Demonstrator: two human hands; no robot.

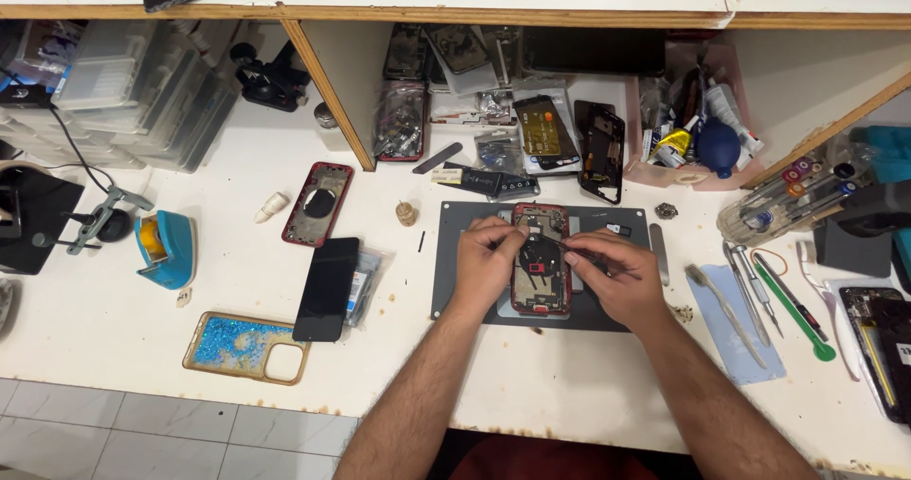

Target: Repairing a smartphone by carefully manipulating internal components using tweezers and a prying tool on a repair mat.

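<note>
A: Where is the opened red-framed phone [541, 262]?

B: Centre frame, flat on the grey work mat [455, 290].

A: Hands?

B: The left hand [486, 257] pinches its edge; the right hand [617, 271] grips a thin metal tool [574, 248]. It looks light, stiff and fragile inside, so hold the frame edges.

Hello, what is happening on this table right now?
A person is working on an opened red phone that lies on a grey mat on the white table. The left hand rests on the phone's left edge. The right hand holds a thin tool with its tip inside the phone. A black screen and a glitter case lie to the left.
</note>
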